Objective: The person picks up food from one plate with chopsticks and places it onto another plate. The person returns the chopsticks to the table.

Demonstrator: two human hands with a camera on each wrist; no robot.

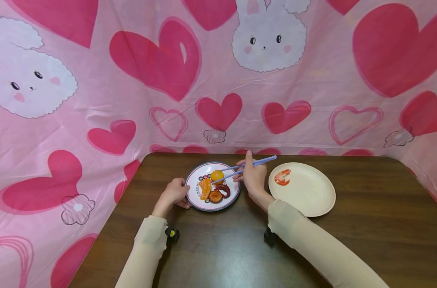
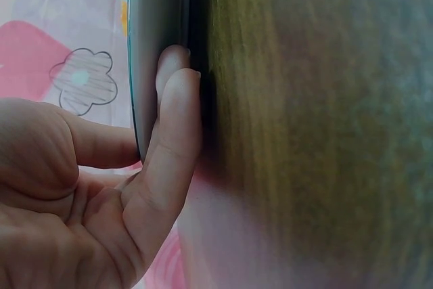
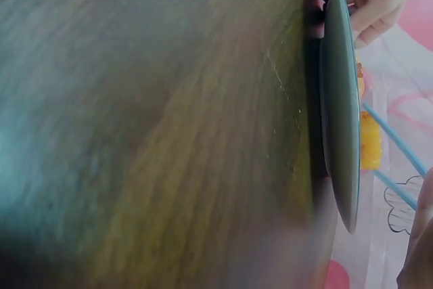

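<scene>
My left hand [image 1: 177,191] grips the left rim of a small white plate [image 1: 194,191], thumb at the top edge and fingers [image 2: 181,109] beneath it in the left wrist view. Blue-purple chopsticks [image 1: 265,161] are held in my right hand [image 1: 255,176], reaching over the plate from the right. Their tips lie spread on either side of a round yellow food piece [image 3: 369,143]. Beside that piece sit an orange salmon slice [image 1: 205,189], a dark red tentacle-like piece [image 1: 225,192] and a round brown piece [image 1: 215,196].
To the right stands a cream oval plate [image 1: 310,194] with a shrimp [image 1: 282,177] near its left rim. Both plates are on a dark wooden table [image 1: 218,248]. A pink cloth [image 1: 211,80] with hearts and rabbits hangs behind the table and along its left side.
</scene>
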